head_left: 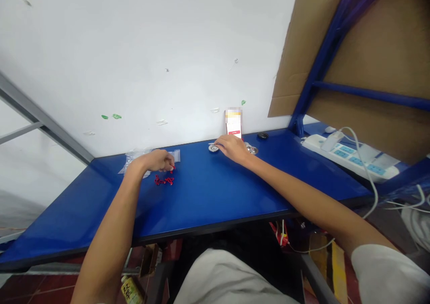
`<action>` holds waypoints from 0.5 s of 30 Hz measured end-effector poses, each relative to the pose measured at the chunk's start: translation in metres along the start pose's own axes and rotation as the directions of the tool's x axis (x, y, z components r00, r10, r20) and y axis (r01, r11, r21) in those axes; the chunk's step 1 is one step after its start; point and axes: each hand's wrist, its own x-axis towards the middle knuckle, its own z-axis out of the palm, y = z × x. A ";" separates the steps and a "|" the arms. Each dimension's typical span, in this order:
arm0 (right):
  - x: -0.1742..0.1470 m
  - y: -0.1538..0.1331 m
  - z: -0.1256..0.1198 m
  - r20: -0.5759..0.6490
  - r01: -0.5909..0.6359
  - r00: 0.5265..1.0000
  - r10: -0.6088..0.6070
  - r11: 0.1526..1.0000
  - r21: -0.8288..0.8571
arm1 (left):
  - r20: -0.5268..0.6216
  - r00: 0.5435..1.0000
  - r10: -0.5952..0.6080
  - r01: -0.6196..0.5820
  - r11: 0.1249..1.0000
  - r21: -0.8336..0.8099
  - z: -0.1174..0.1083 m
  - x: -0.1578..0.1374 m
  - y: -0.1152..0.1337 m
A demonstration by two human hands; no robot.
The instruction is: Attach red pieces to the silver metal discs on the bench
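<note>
My left hand [161,160] is closed in a pinch, with a small bit of red cord [171,171] showing under the fingertips. Just below it, more knotted red cords [164,181] lie on the blue tabletop [208,196]. Clear plastic bags [131,159] are partly covered by that hand and wrist. My right hand [232,147] reaches over the table, its fingers drawn together at the edge of a round silver disc [213,148]. What its fingertips hold is too small to make out. Several shiny round metal pieces [251,149] lie beside it, partly hidden.
A phone [234,122] with a lit screen leans against the white wall behind my right hand. A black round object [262,135] lies near the back edge. On the right are a power strip [349,156] with a white cable and a blue metal frame [319,66].
</note>
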 end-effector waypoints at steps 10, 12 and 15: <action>0.001 -0.008 -0.005 0.010 0.034 0.999 -0.034 0.999 0.037 | -0.075 0.993 0.096 -0.096 0.995 0.003 -0.007 -0.003 0.002; 0.000 -0.009 -0.006 -0.020 0.055 0.998 -0.055 0.998 0.029 | -0.087 0.985 0.151 -0.158 0.985 -0.073 -0.011 -0.009 0.004; -0.002 -0.012 -0.007 -0.043 0.055 0.998 -0.054 0.998 0.008 | -0.134 0.961 0.243 -0.270 0.928 -0.257 -0.014 -0.020 0.013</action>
